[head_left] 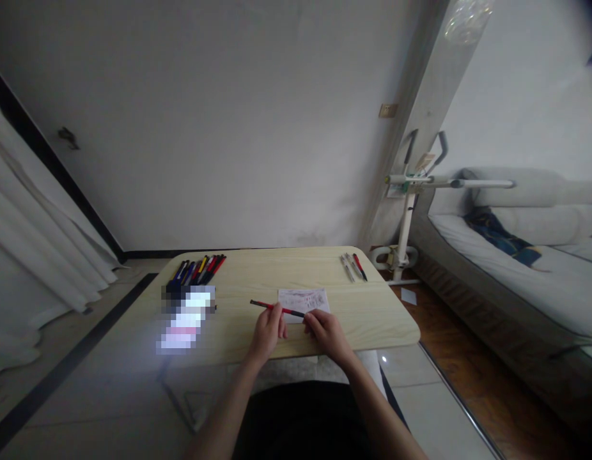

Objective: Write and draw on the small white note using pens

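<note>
My left hand point(268, 331) and my right hand point(327, 330) both hold a red pen point(277, 308) with dark ends, level above the near edge of a light wooden table point(373, 319). The left fingers are closed round its middle. The right fingers pinch its right end. Just behind the pen lies a small white paper slip point(304, 300) with scribbled marks.
A row of several red, blue, yellow and black pens point(197, 270) lies at the table's back left, with a blurred patch point(185, 319) in front of it. Three pens point(353, 266) lie at the back right. A white stand point(404, 223) and a sofa point(516, 255) are to the right.
</note>
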`<state>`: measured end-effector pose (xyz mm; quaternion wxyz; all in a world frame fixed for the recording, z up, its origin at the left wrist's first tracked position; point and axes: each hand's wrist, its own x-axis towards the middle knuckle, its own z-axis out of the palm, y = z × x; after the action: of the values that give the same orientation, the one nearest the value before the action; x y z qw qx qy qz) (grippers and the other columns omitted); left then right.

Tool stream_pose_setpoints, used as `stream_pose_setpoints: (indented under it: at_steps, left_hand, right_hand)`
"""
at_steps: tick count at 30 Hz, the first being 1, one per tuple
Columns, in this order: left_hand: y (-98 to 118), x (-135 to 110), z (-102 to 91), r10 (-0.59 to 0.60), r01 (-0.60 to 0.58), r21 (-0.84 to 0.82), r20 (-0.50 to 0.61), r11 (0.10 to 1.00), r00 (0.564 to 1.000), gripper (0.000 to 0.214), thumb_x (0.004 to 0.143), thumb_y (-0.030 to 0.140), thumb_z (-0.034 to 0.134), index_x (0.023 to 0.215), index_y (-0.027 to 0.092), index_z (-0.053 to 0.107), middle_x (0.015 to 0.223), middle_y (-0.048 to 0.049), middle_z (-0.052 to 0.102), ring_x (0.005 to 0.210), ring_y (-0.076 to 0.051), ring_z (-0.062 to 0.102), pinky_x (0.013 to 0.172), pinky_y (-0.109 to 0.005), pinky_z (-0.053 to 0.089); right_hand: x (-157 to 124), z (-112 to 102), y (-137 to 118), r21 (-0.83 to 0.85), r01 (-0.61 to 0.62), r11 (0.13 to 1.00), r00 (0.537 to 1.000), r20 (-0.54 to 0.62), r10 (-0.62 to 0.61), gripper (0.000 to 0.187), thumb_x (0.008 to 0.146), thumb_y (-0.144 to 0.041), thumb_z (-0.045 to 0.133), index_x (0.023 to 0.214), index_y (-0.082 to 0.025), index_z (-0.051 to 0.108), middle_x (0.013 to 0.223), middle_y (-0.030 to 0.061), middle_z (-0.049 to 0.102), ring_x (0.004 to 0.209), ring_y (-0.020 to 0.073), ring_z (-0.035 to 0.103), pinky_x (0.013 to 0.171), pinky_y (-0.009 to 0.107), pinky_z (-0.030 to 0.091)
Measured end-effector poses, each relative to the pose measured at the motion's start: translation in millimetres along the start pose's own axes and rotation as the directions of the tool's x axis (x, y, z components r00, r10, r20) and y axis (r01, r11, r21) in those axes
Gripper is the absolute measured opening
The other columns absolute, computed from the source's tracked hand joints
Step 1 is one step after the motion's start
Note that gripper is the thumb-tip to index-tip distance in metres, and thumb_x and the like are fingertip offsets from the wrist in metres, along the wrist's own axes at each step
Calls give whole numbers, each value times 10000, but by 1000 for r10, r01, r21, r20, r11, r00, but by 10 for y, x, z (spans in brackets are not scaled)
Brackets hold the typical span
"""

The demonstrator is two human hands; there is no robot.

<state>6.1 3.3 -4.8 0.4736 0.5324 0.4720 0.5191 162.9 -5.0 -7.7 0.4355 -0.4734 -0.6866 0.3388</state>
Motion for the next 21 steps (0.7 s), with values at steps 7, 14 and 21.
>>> stream_pose_setpoints:
  at_steps: [7,14,21]
  left_hand:
    - [26,-6,8,-3,3,12,-4,1000,1000,502,802,474,343,388,192,362,328,30,376,348,-98,427,460,-238,357]
    - [4,-8,-1,-1,2,15,-6,1000,1000,488,798,475,351,400,193,348,329,42,352,355,-101,439,468,-236,369]
    - [6,-7,-3,0,0,32,-12,999,1000,490,792,478,361,391,197,339,323,44,339,347,-102,431,456,-237,363]
  right_hand:
    - [0,-9,-13,-43,19,999,1000,-8,-19,345,839,-348,388,622,-153,572,549,9,564,512,107,506,508,195,375]
    - [2,3,31,-53,27,998,1000,-7,-28,331,840,-339,394,656,-152,596,584,17,596,529,112,525,524,199,380]
    - [0,7,15,-1,8,1000,1000,-6,-8,292,827,-318,419,668,-156,604,580,17,601,515,112,535,503,193,391]
